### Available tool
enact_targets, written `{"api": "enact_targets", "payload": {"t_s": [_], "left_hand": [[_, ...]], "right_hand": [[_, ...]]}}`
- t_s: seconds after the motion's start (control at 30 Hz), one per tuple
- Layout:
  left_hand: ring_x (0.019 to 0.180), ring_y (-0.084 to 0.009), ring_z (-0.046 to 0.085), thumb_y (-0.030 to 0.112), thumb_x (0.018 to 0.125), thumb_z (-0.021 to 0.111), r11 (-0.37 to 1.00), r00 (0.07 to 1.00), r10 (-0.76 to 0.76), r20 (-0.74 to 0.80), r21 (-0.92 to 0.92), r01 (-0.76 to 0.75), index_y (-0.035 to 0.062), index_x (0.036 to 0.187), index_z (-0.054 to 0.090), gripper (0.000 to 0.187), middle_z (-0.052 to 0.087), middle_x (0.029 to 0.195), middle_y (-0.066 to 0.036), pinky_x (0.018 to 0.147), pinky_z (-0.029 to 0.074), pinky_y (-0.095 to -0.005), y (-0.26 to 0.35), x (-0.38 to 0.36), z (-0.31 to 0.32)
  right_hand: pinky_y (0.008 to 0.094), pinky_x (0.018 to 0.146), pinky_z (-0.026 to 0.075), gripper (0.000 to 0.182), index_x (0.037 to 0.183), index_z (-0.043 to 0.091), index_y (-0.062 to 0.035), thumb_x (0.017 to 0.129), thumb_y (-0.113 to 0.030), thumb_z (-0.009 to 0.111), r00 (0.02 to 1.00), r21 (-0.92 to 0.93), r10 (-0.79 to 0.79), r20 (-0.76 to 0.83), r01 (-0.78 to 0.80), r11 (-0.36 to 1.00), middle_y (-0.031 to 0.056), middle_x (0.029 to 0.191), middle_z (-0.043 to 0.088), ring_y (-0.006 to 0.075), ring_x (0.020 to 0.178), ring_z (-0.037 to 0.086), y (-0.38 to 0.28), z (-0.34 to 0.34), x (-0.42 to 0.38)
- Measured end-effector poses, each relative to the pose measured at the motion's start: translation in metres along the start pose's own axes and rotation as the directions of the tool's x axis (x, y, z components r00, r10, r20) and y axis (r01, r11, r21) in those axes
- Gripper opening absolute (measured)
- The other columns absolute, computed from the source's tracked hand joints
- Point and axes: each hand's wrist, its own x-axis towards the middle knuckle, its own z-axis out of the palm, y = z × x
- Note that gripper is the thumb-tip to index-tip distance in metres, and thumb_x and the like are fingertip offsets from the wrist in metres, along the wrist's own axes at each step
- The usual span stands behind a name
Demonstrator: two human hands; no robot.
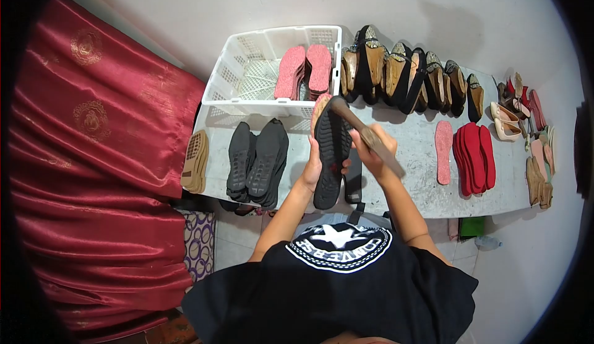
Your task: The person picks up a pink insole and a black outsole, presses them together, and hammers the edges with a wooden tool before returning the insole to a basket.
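Observation:
My left hand (313, 167) grips a black ridged shoe sole (331, 158) from its left side, held upright over the table's front edge. A pinkish-tan layer shows along the toe. My right hand (375, 151) is wrapped round the wooden handle of a hammer (370, 136). Its dark head lies at the toe end of the sole, touching or very close to it. Behind the sole, a narrow black piece (353, 183) is partly hidden. To the left lie stacks of black soles (266, 161).
A white plastic basket (232, 74) holds pink insoles (291, 71). Black shoes on wooden lasts (396, 74) line the table's back. Red insoles (474, 159), one pink insole (443, 152) and pale shoes (505, 121) lie right; tan soles (195, 161) left. A red curtain (105, 158) hangs at left.

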Motion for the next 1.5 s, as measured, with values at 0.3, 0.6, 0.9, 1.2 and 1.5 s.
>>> {"api": "enact_targets", "payload": {"t_s": [0.3,0.6,0.9,1.2,1.5], "left_hand": [[0.069,-0.0149,0.05,0.072,0.079,0.022,0.999,0.996,-0.027,-0.083,-0.049,0.023,0.0093,0.118,0.047,0.078,0.055,0.103,-0.006,0.057,0.045,-0.0273,-0.01,0.003,-0.02],[0.062,-0.0113,0.05,0.072,0.078,0.026,0.983,0.854,0.065,-0.516,0.179,0.033,0.0036,0.109,0.047,0.078,0.055,0.095,-0.007,0.048,0.046,-0.0244,-0.015,0.0,-0.069],[0.062,-0.009,0.049,0.072,0.079,0.025,0.978,0.847,0.097,-0.522,0.207,0.016,0.0042,0.114,0.044,0.078,0.057,0.098,-0.007,0.049,0.045,-0.0221,-0.025,0.002,-0.067],[0.066,-0.0105,0.05,0.07,0.081,0.023,0.975,0.883,0.116,-0.455,0.221,-0.014,0.006,0.114,0.043,0.075,0.057,0.1,-0.011,0.052,0.047,-0.0231,-0.022,0.007,-0.069],[0.075,-0.0159,0.055,0.052,0.091,0.024,0.985,0.897,0.095,-0.432,-0.091,-0.148,0.0085,0.113,0.048,0.055,0.057,0.105,-0.01,0.062,0.049,-0.0313,-0.028,0.008,-0.078]], "right_hand": [[0.0237,0.044,0.036,0.021,0.072,0.053,-0.0011,0.082,-0.016,0.063,0.929,0.138,0.311,0.199,-0.341,0.93,0.0032,0.054,0.049,0.0082,0.048,0.045,0.007,0.0,-0.01],[0.0372,0.06,0.047,0.018,0.09,0.055,-0.0047,0.077,-0.015,0.06,0.558,-0.209,0.274,0.783,-0.178,0.962,0.0105,0.079,0.063,0.0285,0.07,0.06,0.082,-0.002,-0.062],[0.0342,0.068,0.046,0.016,0.092,0.05,-0.0098,0.076,-0.014,0.05,0.585,-0.212,-0.03,0.81,0.341,0.916,0.0043,0.08,0.053,0.0206,0.08,0.056,0.13,0.032,-0.142],[0.038,0.077,0.045,0.029,0.099,0.055,-0.0095,0.071,-0.012,0.061,0.557,-0.25,0.138,0.819,0.13,0.96,0.009,0.095,0.052,0.0269,0.093,0.053,0.116,0.024,-0.155],[0.0365,0.08,0.043,0.025,0.107,0.056,-0.0051,0.083,-0.014,0.052,0.654,-0.046,0.268,0.708,-0.335,0.941,0.0145,0.099,0.053,0.0307,0.092,0.053,0.08,0.021,-0.121]]}}
